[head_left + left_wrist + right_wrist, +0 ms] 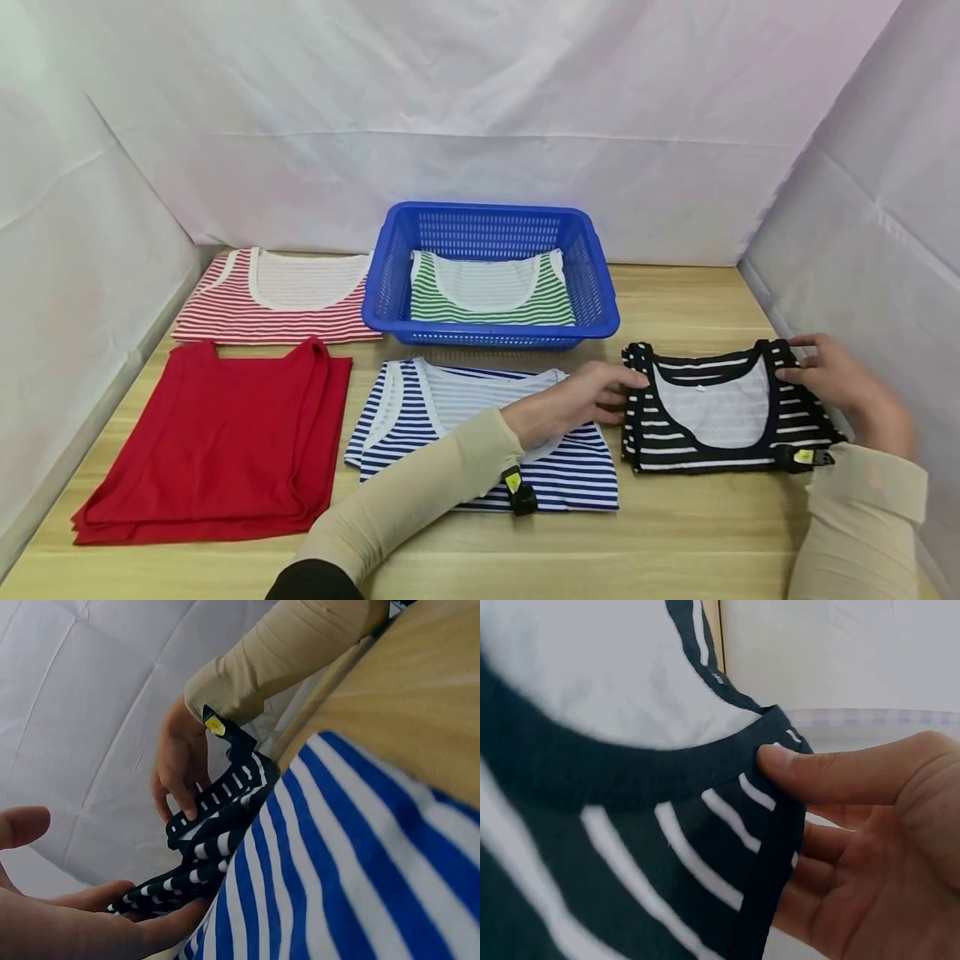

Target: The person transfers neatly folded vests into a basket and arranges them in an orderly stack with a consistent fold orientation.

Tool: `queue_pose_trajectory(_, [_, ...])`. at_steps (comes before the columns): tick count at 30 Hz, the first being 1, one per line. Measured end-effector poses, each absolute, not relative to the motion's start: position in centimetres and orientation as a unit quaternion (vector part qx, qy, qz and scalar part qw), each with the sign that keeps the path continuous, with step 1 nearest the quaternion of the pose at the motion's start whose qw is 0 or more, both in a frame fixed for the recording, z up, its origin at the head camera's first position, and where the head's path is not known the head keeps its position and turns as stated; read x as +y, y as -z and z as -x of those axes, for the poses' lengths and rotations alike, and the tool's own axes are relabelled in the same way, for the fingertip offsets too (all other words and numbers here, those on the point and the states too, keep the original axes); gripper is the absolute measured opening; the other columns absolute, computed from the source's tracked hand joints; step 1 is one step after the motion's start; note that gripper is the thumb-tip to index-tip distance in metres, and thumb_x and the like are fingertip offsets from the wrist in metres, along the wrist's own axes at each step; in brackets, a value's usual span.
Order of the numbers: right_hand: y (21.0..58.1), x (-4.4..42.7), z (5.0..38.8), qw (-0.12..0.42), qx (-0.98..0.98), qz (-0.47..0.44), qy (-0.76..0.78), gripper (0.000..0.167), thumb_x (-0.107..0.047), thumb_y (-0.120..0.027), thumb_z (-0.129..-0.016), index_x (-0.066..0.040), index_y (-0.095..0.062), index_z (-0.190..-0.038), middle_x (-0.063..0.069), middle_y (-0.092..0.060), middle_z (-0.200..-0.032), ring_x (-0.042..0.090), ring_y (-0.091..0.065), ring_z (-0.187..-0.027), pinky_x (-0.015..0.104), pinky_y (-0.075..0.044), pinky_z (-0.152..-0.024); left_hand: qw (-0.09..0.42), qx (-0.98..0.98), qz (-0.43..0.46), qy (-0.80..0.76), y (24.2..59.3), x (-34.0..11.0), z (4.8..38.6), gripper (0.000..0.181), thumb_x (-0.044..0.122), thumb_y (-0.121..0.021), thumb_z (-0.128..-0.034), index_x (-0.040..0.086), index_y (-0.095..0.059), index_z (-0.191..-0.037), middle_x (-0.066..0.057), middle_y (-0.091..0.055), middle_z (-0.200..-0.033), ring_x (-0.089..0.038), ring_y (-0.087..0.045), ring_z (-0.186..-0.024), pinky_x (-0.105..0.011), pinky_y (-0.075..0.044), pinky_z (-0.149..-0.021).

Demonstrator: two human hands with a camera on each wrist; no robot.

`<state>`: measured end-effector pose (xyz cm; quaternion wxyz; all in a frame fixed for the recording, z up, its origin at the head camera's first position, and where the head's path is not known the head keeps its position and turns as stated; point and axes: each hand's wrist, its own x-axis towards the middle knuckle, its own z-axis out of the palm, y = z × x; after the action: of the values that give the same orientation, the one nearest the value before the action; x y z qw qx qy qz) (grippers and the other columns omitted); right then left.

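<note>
A folded black-and-white striped tank top (pixel 712 437) lies at the right of the table. My right hand (pixel 847 383) pinches its right shoulder edge, with the thumb (pixel 780 761) on top and the other fingers behind the cloth. At the opposite edge, my left hand (pixel 581 400) reaches over a blue-and-white striped tank top (pixel 480 433) to touch the black cloth. Its fingers (pixel 90 896) look fairly straight along the layered edge. The left thumb (pixel 22 825) appears apart from the cloth. Part of the blue-striped top is hidden under my left forearm.
A blue plastic basket (pixel 495 335) stands at the back middle, holding a green-and-white striped tank top (pixel 487 317). Left of it lies a red-and-white striped tank top (pixel 277 321). A plain red tank top (pixel 210 442) lies in front. White sheets (pixel 480 100) enclose the table's back and sides.
</note>
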<state>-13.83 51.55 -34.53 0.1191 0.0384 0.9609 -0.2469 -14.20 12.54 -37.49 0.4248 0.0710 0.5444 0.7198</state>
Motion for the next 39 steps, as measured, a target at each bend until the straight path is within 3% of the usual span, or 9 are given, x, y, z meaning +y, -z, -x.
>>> queue_pose_trajectory(5, [35.0,51.0,14.0,0.029,0.959,-0.064,0.273,0.045,-0.009,-0.065,-0.096,0.019,-0.04,-0.121,0.008,-0.062,-0.077,-0.005,-0.046,-0.067,0.019,-0.04,-0.058,0.384,0.561,-0.055,-0.731,37.6,12.5,14.8,0.049,0.028,-0.066,-0.0929,0.007,-0.064,-0.138,-0.005,-0.066,-0.138,-0.027,-0.062,-0.126,-0.047,-0.05,-0.109])
queue_pose_trajectory(11, [35.3,50.9,13.7,0.018,0.953,-0.051,0.298,0.021,-0.016,-0.071,-0.096,-0.001,-0.057,-0.091,-0.024,-0.058,-0.075,-0.004,-0.049,-0.069,0.022,-0.043,-0.058,0.362,0.547,-0.028,-0.754,37.8,12.7,15.1,0.057,0.032,-0.067,-0.0916,0.008,-0.059,-0.142,-0.006,-0.064,-0.14,-0.03,-0.059,-0.131,-0.051,-0.046,-0.112])
queue_pose_trajectory(20, [36.0,51.9,13.4,0.144,0.943,-0.01,0.301,0.032,-0.029,-0.068,-0.101,-0.005,-0.071,-0.122,-0.042,-0.054,-0.102,-0.012,-0.053,-0.089,0.023,-0.051,-0.07,0.392,0.506,-0.02,-0.768,38.9,12.7,15.5,0.07,0.034,-0.062,-0.0949,0.015,-0.039,-0.159,-0.009,-0.048,-0.157,-0.036,-0.043,-0.147,-0.055,-0.035,-0.121])
queue_pose_trajectory(23, [36.4,52.1,13.3,0.148,0.941,0.006,0.305,0.036,-0.026,-0.068,-0.1,-0.004,-0.069,-0.128,-0.04,-0.05,-0.111,-0.017,-0.049,-0.096,0.018,-0.049,-0.073,0.407,0.496,-0.034,-0.766,39.2,12.6,15.5,0.065,0.032,-0.059,-0.0975,0.015,-0.042,-0.158,-0.008,-0.045,-0.16,-0.035,-0.04,-0.149,-0.055,-0.034,-0.122])
queue_pose_trajectory(27, [36.3,52.1,13.2,0.169,0.937,-0.001,0.307,0.048,-0.032,-0.064,-0.103,-0.005,-0.059,-0.142,-0.008,-0.056,-0.138,-0.02,-0.042,-0.108,0.012,-0.045,-0.079,0.4,0.542,-0.076,-0.735,39.5,12.8,15.1,0.059,0.027,-0.061,-0.1005,0.019,-0.046,-0.157,-0.004,-0.04,-0.165,-0.03,-0.037,-0.152,-0.054,-0.036,-0.121])
queue_pose_trajectory(30, [36.0,51.9,13.3,0.178,0.931,-0.002,0.318,0.055,-0.034,-0.06,-0.105,-0.005,-0.049,-0.15,0.027,-0.038,-0.159,0.005,-0.042,-0.138,0.006,-0.038,-0.085,0.367,0.614,-0.12,-0.688,39.6,13.0,14.8,0.06,0.026,-0.068,-0.0987,0.025,-0.049,-0.155,0.004,-0.038,-0.166,-0.021,-0.035,-0.152,-0.047,-0.038,-0.119])
queue_pose_trajectory(32, [35.9,51.8,13.4,0.175,0.929,0.003,0.325,0.056,-0.032,-0.06,-0.105,-0.006,-0.046,-0.153,0.036,-0.028,-0.161,0.027,-0.027,-0.152,0.0,-0.03,-0.086,0.348,0.648,-0.141,-0.663,39.7,13.0,14.6,0.061,0.026,-0.071,-0.097,0.026,-0.05,-0.154,0.006,-0.037,-0.165,-0.017,-0.037,-0.15,-0.042,-0.04,-0.117])
queue_pose_trajectory(35, [35.9,51.8,13.5,0.168,0.928,0.014,0.333,0.057,-0.027,-0.063,-0.103,-0.008,-0.046,-0.154,0.039,-0.026,-0.161,0.048,-0.017,-0.151,-0.003,-0.025,-0.085,0.338,0.669,-0.151,-0.644,40.0,12.9,14.6,0.063,0.026,-0.073,-0.0957,0.026,-0.05,-0.154,0.007,-0.037,-0.165,-0.014,-0.041,-0.145,-0.038,-0.044,-0.112])
queue_pose_trajectory(39, [36.0,52.0,13.4,0.168,0.929,0.019,0.33,0.058,-0.027,-0.064,-0.103,-0.012,-0.045,-0.156,0.032,-0.026,-0.165,0.035,-0.017,-0.155,0.002,-0.027,-0.097,0.334,0.677,-0.153,-0.638,40.4,13.0,14.6,0.067,0.024,-0.076,-0.0942,0.025,-0.048,-0.155,0.004,-0.04,-0.163,-0.01,-0.049,-0.132,-0.03,-0.049,-0.101])
